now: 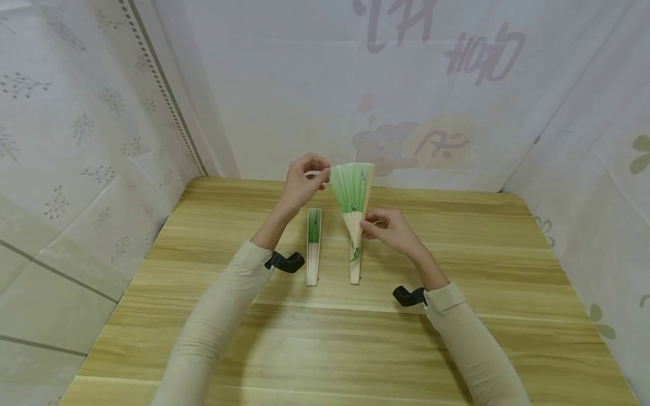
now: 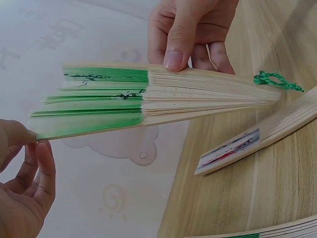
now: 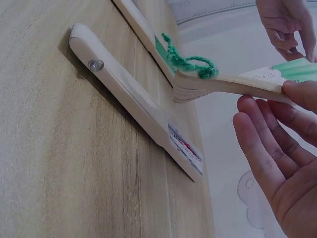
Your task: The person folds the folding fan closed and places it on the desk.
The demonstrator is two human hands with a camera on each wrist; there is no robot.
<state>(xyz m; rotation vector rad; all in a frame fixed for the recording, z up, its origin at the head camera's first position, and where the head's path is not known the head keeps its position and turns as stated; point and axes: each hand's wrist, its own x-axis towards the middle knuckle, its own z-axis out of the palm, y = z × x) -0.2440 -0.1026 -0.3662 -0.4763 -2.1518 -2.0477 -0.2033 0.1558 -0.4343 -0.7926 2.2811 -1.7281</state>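
Note:
A green folding fan [image 1: 352, 189] with pale wooden ribs and a green cord loop [image 2: 277, 80] is held in the air, partly spread. My left hand [image 1: 304, 183] pinches the upper tip of its left outer rib between thumb and fingers. Lower down, my right hand [image 1: 390, 228] grips the opposite rib between thumb and fingertips. Beneath it on the table lies a closed folding fan [image 3: 124, 94] with a grey and red print and a metal rivet. To its left lies another closed folding fan [image 1: 313, 248], with green leaf, its ribs side by side.
The wooden table [image 1: 315, 349] has its back edge just beyond the hands. A printed cloth backdrop [image 1: 284, 84] hangs behind it, with more patterned cloth at the left and right. A black wrist camera [image 1: 286, 262] juts from the left cuff, above the tabletop.

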